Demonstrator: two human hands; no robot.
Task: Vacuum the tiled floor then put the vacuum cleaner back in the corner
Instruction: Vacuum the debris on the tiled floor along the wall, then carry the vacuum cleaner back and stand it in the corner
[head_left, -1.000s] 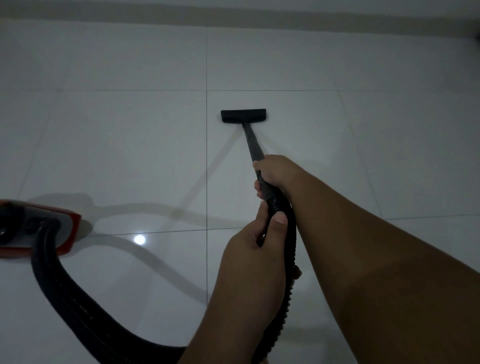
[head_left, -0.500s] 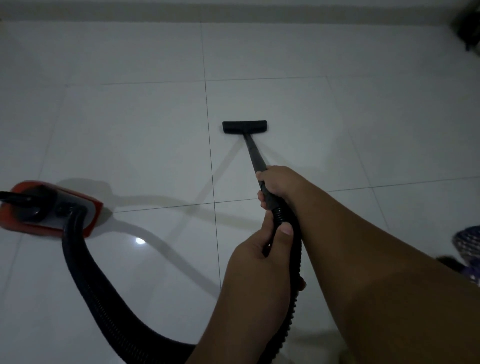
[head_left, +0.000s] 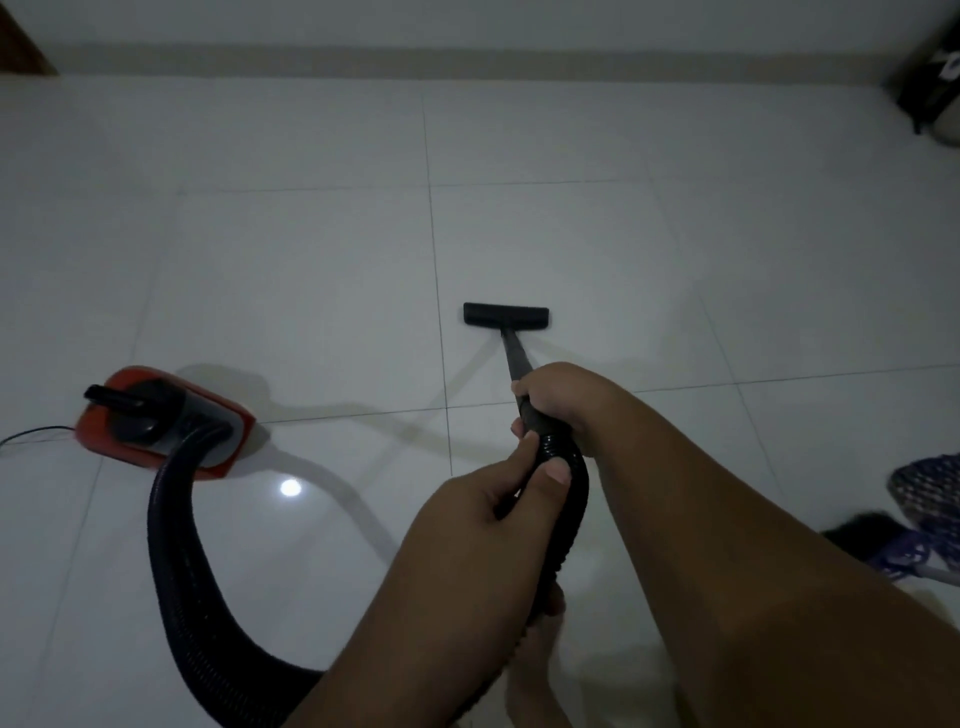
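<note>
Vacuum hose (head_left: 569, 509) — left hand (head_left: 483, 519) and right hand (head_left: 561, 400) fingers curled round it; nozzle (head_left: 505, 315) on glossy tiled floor (head_left: 285, 286).

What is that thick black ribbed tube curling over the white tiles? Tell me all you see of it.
The black ribbed hose, flexible plastic by its look, leaves the red vacuum body, sweeps in a wide curve toward the camera, then rises to the hands. The left hand grips its ribbed end; the right hand holds the rigid black wand just ahead, where they join.
</note>
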